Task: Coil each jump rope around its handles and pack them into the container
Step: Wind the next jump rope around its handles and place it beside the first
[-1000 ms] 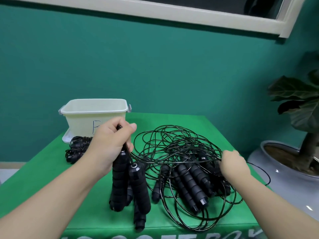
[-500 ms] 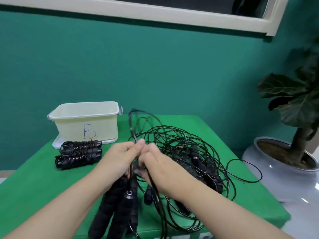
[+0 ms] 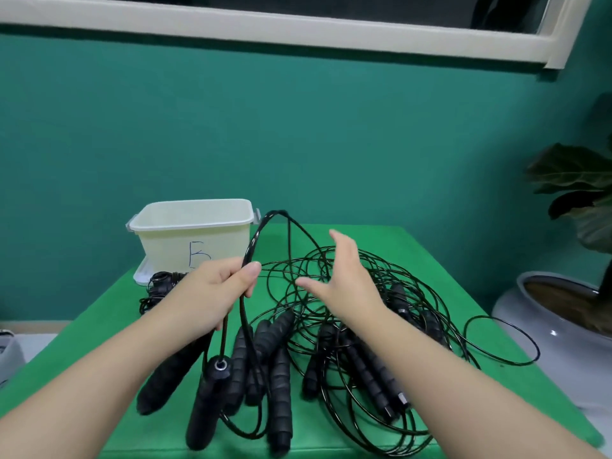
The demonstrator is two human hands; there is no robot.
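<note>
Two hands, left hand pinching rope

The one camera sits on my head and looks forward and slightly down across the green table, close enough that both my forearms reach in from the bottom corners. Past the table's far edge it faces the teal wall squarely, with a window frame along the top. Only this view is given, so nothing is shared with a second one.
</note>
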